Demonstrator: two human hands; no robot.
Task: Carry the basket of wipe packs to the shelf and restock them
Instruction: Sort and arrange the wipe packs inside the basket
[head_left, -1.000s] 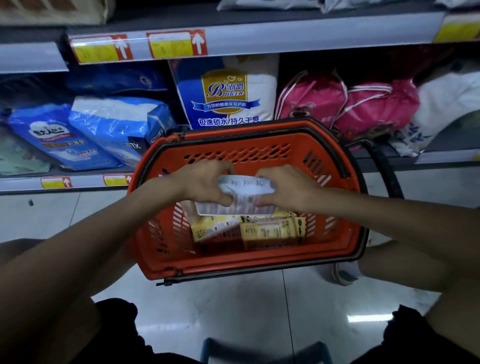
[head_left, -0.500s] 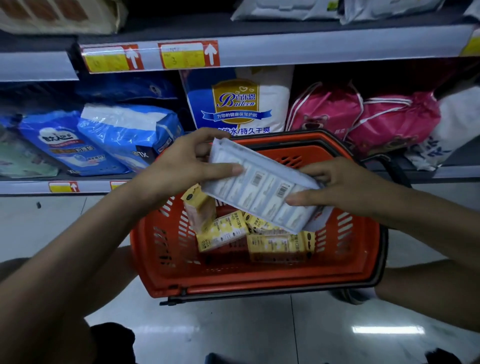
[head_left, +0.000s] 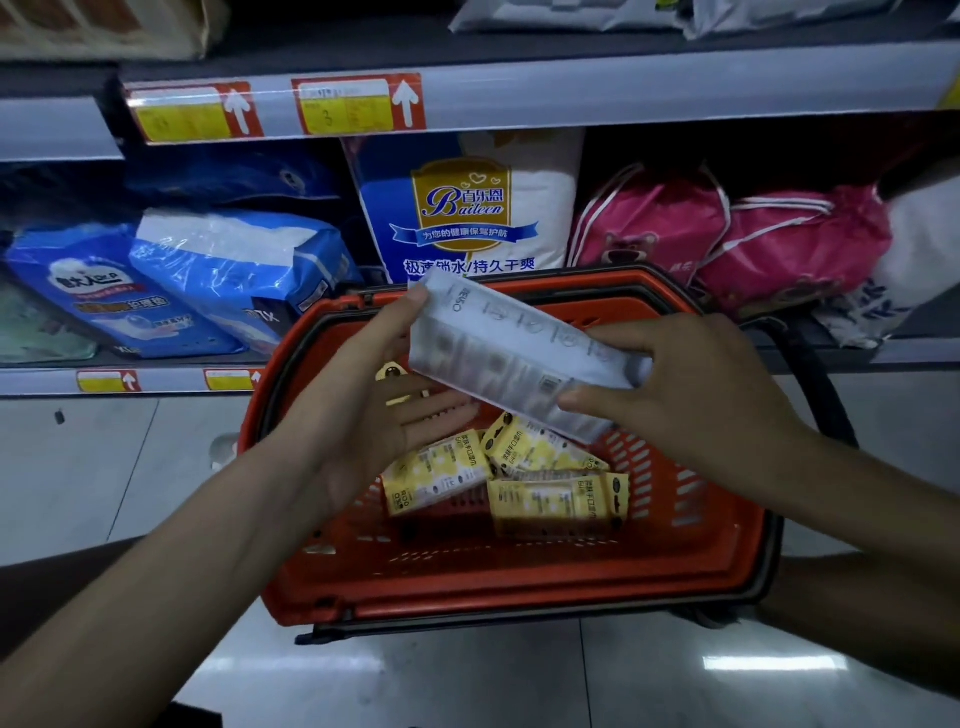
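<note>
- Left hand and right hand pinch the white wipe pack's ends, above the basket's far rim.
- Keep it level onto the shelf, I'd say.

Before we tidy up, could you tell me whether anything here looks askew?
The yellow wipe packs lie jumbled, overlapping at angles, in the orange basket; on the shelf, two blue packs lean sideways.
</note>
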